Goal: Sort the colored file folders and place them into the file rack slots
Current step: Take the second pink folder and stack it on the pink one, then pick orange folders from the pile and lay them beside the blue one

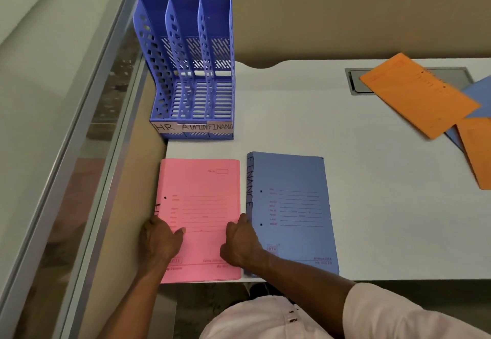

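Note:
A pink folder stack lies flat at the desk's front left corner. My left hand grips its left edge and my right hand grips its right edge. Beside it on the right lies a blue folder stack with FINANCE written down its spine. The blue file rack stands behind them at the back left, its three slots empty and labelled HR, ADMIN and FINANCE. Orange folders and another blue folder lie scattered at the far right.
The white desk has a grey cable hatch at the back right, partly under an orange folder. A glass partition with a metal frame runs along the left side. A beige wall stands behind the desk.

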A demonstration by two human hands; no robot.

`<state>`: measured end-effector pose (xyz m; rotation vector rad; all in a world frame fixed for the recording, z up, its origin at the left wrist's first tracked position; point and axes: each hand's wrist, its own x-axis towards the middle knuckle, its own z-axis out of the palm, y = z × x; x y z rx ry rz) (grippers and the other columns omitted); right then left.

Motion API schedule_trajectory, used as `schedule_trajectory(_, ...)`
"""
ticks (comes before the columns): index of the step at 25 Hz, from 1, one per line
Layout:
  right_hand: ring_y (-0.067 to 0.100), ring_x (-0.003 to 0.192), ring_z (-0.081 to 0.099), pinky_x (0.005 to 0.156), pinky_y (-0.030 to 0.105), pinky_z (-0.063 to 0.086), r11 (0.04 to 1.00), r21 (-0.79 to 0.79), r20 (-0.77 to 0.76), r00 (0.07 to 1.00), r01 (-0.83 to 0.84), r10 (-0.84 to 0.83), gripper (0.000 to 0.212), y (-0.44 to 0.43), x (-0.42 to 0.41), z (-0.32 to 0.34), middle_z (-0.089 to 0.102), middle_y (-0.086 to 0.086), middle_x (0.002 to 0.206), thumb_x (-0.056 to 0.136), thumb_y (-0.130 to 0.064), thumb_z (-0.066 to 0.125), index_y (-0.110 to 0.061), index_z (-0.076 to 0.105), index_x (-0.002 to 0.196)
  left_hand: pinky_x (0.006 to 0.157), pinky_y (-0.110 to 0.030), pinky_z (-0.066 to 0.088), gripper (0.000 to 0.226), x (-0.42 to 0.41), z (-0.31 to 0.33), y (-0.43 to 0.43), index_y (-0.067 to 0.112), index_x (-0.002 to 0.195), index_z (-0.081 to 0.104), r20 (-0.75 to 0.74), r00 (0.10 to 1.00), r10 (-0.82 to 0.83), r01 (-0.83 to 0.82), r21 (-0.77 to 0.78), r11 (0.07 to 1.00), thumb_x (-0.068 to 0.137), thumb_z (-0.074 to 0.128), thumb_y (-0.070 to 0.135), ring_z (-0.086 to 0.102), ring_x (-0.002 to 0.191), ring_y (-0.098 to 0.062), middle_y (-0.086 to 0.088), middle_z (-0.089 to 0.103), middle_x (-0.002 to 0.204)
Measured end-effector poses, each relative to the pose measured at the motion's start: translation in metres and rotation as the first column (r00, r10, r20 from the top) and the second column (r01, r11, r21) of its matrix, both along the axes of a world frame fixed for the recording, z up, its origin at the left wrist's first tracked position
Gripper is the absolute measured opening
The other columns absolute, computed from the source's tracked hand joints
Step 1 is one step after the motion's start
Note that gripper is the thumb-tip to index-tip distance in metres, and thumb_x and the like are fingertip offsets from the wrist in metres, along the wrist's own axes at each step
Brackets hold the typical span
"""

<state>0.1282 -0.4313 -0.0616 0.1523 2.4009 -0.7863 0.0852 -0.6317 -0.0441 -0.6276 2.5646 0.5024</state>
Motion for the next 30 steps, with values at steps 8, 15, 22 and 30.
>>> schedule_trajectory(8,0.027,0.117,0.06,0.103,0.038,0.055,0.997,-0.067,-0.088,0.996,0.027,-0.033,0.047,0.023,0.015,0.025,0.056,0.01,0.137,0.097,-0.031,0.07,-0.012,0.057,0.139,0.095,-0.055,0.054,0.072,0.009,0.004,0.018,-0.006,0.131,0.044,-0.052,0.996,-0.072,0.062,-0.187,0.98,0.083,0.082,0.033,0.06,0.115,-0.048,-0.029,0.059,0.127)
schedule_trajectory(15,0.026,0.12,0.062,0.1,0.037,0.052,0.965,-0.129,-0.164,0.954,0.23,-0.249,0.048,0.125,0.038,0.039,0.056,0.008,0.14,0.097,-0.036,0.068,-0.019,0.058,0.141,0.114,-0.06,0.036,0.083,0.017,0.029,0.128,-0.007,0.144,0.042,-0.209,0.91,-0.357,0.304,-0.249,0.92,0.082,0.081,0.034,0.04,0.138,-0.049,-0.032,0.045,0.148)
schedule_trajectory(22,0.017,0.11,0.067,0.09,0.028,0.052,0.847,-0.114,-0.172,0.83,0.519,-0.531,0.045,0.273,0.09,0.035,0.062,0.001,0.133,0.095,-0.04,0.071,-0.025,0.059,0.136,0.116,-0.052,0.04,0.066,0.04,0.029,0.274,0.0,0.144,0.051,-0.418,0.657,-0.627,0.699,0.029,0.714,0.09,0.077,0.027,0.047,0.14,-0.038,-0.019,0.052,0.149)
schedule_trajectory(30,0.006,0.099,0.067,0.091,0.029,0.059,0.711,-0.122,-0.143,0.696,0.693,-0.703,0.037,0.42,0.17,0.03,0.066,-0.012,0.115,0.094,-0.041,0.076,-0.033,0.061,0.127,0.12,-0.046,0.035,0.068,0.101,0.024,0.428,0.011,0.152,0.045,-0.407,0.529,-0.745,0.814,-0.004,0.581,0.096,0.066,0.043,0.041,0.147,-0.03,-0.01,0.042,0.16)
